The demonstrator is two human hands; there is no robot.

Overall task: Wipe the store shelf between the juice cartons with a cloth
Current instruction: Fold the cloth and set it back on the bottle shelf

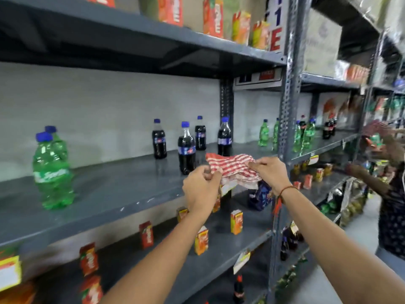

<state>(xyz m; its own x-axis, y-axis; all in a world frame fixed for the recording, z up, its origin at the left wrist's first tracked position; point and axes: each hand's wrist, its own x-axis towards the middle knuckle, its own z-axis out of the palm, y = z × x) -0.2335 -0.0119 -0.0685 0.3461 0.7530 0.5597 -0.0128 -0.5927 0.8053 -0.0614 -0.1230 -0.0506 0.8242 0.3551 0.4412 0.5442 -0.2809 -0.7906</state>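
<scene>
Grey shelf point(122, 194), red-checked cloth point(232, 166) (crumpled) between both hands

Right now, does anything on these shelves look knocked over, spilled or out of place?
Nothing spilled or toppled. The cola bottles and juice cartons stand upright, though loosely scattered rather than in rows. Both hands, left hand and right hand, hold the checked cloth above the shelf edge.

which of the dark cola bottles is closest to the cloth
The rightmost cola bottle, directly behind the cloth; the other three stand further left.
</scene>
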